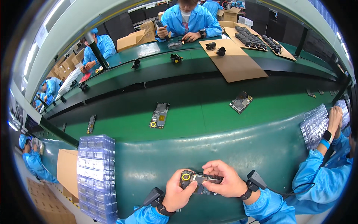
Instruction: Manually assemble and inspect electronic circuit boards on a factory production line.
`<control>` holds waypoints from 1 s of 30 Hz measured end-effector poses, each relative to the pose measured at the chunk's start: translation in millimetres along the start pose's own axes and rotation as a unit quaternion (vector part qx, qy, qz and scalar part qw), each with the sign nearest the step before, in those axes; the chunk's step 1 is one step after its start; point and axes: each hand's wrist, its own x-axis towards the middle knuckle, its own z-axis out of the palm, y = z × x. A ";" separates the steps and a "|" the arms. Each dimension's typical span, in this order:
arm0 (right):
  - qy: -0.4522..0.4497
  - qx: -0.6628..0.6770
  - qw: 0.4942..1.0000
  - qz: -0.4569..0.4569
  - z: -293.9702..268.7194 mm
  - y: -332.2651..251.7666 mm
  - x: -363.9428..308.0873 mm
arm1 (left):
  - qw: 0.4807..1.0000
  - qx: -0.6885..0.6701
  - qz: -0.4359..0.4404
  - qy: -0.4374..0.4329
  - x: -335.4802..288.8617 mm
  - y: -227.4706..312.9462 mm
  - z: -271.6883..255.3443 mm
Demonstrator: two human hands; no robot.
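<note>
Above the near edge of the green bench, both hands grip one dark circuit board point(199, 180) with a yellow ring near its left end. My left hand point(176, 193) closes round that left end, thumb pressed on the face of the board. At the other end, my right hand point(232, 182) has its thumb along the board and its fingers bent over the far edge. The fingers hide part of the board, and I cannot make out whether the right hand pinches a separate small part. Each wrist wears a black strap with a dark box-shaped device.
Stacked clear plastic trays point(96, 179) stand on the left beside a cardboard box point(67, 170). Several boards, one point(159, 115) straight ahead, lie on the green belt point(201, 100). A co-worker point(324, 175) handles trays at right. Others sit beyond, near a cardboard sheet point(235, 65).
</note>
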 end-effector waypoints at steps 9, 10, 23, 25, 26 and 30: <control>0.005 0.013 0.999 0.039 -3.5 14.0 3.1 | 0.999 -0.030 0.024 0.009 5.7 7.8 1.9; 0.005 0.010 0.999 0.035 -3.4 14.8 4.1 | 0.999 -0.038 0.036 0.014 6.7 7.9 0.8; 0.005 -0.131 0.986 -0.103 -1.1 -0.1 -1.6 | 0.998 0.024 0.057 -0.003 4.7 -1.4 -9.6; 0.006 -0.128 0.987 -0.100 1.8 11.8 0.0 | 0.998 0.031 0.054 -0.007 6.0 -4.3 -13.2; 0.004 -0.079 0.995 -0.056 2.5 19.3 1.5 | 0.998 0.025 0.048 -0.016 8.7 -9.6 -15.6; -0.001 0.006 1.000 0.017 -1.8 32.5 7.2 | 0.997 -0.059 0.028 -0.036 18.1 -13.5 -17.5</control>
